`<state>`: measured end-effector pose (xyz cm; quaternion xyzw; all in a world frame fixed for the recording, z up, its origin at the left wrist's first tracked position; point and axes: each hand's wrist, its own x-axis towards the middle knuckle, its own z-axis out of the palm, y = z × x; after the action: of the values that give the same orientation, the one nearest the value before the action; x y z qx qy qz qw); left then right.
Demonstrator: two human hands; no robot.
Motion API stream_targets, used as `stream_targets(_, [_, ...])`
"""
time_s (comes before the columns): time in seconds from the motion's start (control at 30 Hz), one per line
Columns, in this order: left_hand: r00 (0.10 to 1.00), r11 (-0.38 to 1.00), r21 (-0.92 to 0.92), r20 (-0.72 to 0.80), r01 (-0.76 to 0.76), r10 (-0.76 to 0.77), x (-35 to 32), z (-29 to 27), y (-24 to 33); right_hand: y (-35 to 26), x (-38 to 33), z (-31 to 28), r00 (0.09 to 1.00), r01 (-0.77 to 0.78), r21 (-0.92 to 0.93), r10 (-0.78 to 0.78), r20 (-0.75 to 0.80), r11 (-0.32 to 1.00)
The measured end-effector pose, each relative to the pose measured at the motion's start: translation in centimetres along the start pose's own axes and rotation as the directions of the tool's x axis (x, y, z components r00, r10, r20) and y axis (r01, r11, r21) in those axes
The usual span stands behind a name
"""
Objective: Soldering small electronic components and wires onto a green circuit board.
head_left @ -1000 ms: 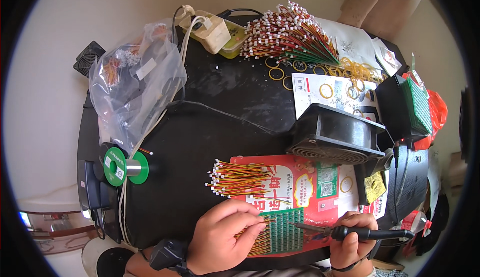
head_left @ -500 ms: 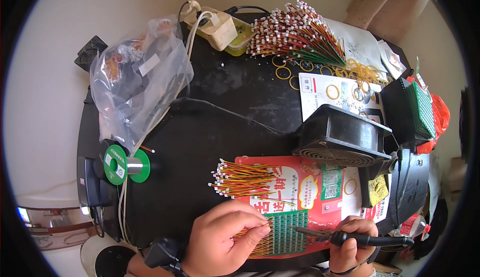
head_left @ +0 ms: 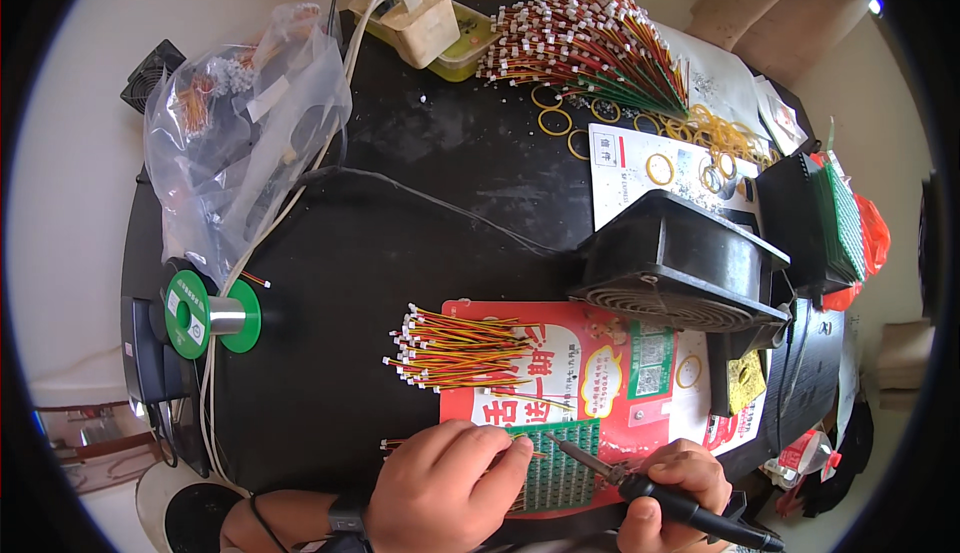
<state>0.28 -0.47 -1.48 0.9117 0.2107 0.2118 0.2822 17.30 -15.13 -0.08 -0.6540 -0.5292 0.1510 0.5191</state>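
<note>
My left hand point(head_left: 445, 488) is closed over the left part of a green circuit board panel point(head_left: 568, 478), thumb and fingertips pinching a thin red-and-yellow wire lead at the board. Wire ends stick out beyond the hand on its left. My right hand point(head_left: 692, 481) grips the black handle of a soldering iron point(head_left: 645, 491). The iron's tip points left over the board's upper edge, close to my left fingertips; whether it touches cannot be made out. Above the board lies a bundle of red, yellow and black wire leads with white connectors point(head_left: 455, 350), on a red printed sheet point(head_left: 640, 423).
A black fan point(head_left: 680, 258) stands beyond my right hand, near a yellow sponge point(head_left: 746, 383). A green solder spool point(head_left: 188, 315) and a plastic bag point(head_left: 250, 143) are at left. Farther back lie a large wire pile point(head_left: 590, 43), rubber bands point(head_left: 715, 133) and a power strip point(head_left: 418, 28).
The iron has swung so its tip sits farther left and higher, close to my left fingertips. My left hand has turned more palm-down over the board. The whole view has shifted slightly.
</note>
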Motion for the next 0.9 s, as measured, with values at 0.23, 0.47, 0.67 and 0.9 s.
stream_targets(0.23, [0.997, 0.999, 0.022, -0.066, 0.035, -0.033, -0.5, 0.6, 0.3, 0.0, -0.1, 0.4, 1.000, -0.001, -0.063, 0.000, -0.003, 0.998])
stream_targets(0.47, [0.998, 0.999, 0.007, -0.026, 0.052, -0.052, -0.5, 0.3, 0.2, 0.1, 0.4, 0.4, 0.999, 0.022, -0.058, -0.021, 0.033, 0.998])
stream_targets(0.67, [0.999, 0.999, 0.017, -0.029, 0.042, -0.042, -0.5, 0.4, 0.1, 0.3, 0.5, 0.4, 0.998, 0.024, -0.031, -0.022, 0.055, 0.999])
stream_targets(0.9, [0.999, 0.999, 0.013, -0.037, 0.034, -0.034, -0.6, 0.4, 0.1, 0.4, 0.6, 0.5, 0.998, 0.035, -0.026, -0.034, 0.051, 0.999])
